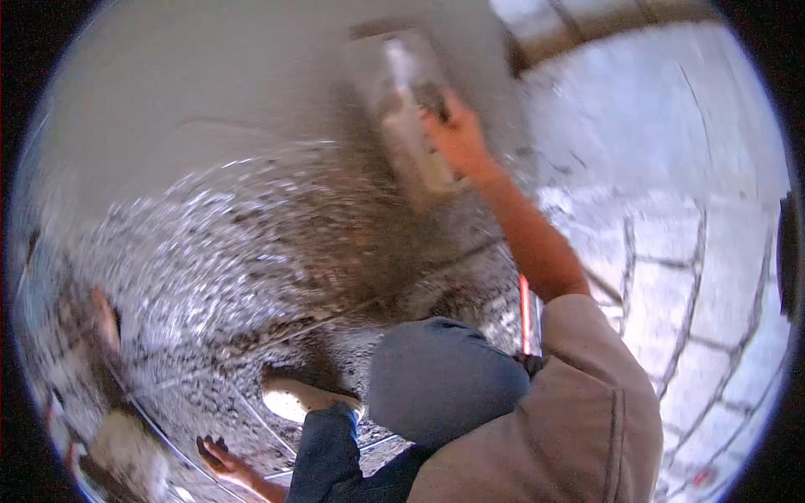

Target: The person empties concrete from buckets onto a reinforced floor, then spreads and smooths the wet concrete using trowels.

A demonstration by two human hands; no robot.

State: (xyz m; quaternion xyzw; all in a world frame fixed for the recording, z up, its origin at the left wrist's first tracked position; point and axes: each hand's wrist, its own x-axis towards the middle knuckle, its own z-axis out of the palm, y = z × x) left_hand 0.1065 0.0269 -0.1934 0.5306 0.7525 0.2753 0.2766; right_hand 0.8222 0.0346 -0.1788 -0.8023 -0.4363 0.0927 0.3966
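Observation:
My right hand (pixel 457 138) is wrapped round the handle of a rectangular float (pixel 407 63), which lies against the smooth grey wet cement (pixel 226 75). The float is blurred, and its handle is partly hidden by my fingers. Down at the lower left, my left hand (pixel 222 463) is held low over the rough ground with its fingers apart and dark at the tips, nothing visible in it. Between the two hands spreads coarse, glistening wet mortar (pixel 226 235), rougher than the cement at the top.
My bent knee (pixel 444 377) and a light shoe (pixel 298 398) are close below. Thin bars or lines cross the rough ground. Pale block masonry (pixel 679 310) fills the right side, near a red strip (pixel 525 314). Blurred shapes, perhaps another person, are at the left edge.

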